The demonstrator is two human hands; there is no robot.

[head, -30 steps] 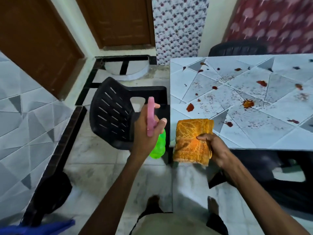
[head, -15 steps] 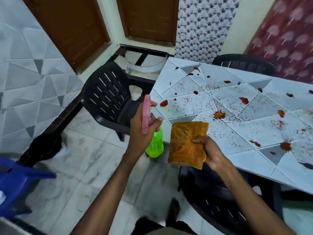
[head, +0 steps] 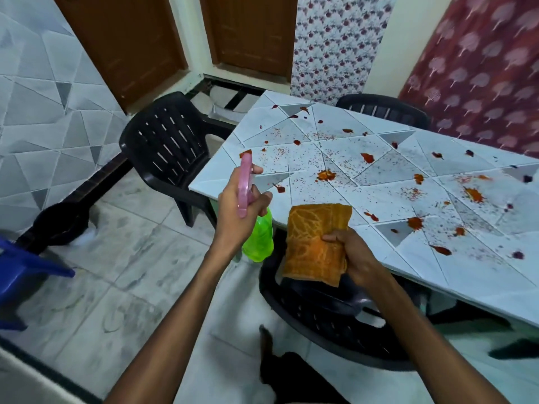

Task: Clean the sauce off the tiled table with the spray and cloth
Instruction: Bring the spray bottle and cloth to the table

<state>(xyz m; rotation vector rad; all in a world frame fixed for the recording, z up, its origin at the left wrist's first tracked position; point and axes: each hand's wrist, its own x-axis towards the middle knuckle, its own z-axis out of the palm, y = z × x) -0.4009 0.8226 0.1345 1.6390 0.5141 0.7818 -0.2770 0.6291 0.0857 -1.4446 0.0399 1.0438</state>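
Note:
The tiled table (head: 437, 263) stretches from centre to right, white and grey, spotted with red and orange sauce blobs (head: 326, 175) and fine speckles. My left hand (head: 237, 212) grips a spray bottle (head: 259, 239) with a green body and pink trigger head, held upright just off the table's near left corner. My right hand (head: 351, 253) holds a folded orange cloth (head: 316, 243) over the table's near edge, above a chair seat. Neither the bottle nor the cloth touches the tabletop.
A black plastic chair (head: 167, 150) stands at the table's left end, another (head: 329, 319) is tucked under the near edge below my hands, a third (head: 385, 107) sits at the far side. A blue stool (head: 20, 281) is at the left. Grey floor tiles lie between.
The view has swung right and closer, bringing more of the table in. Both hands keep the same grip and have come nearer to the table's corner.

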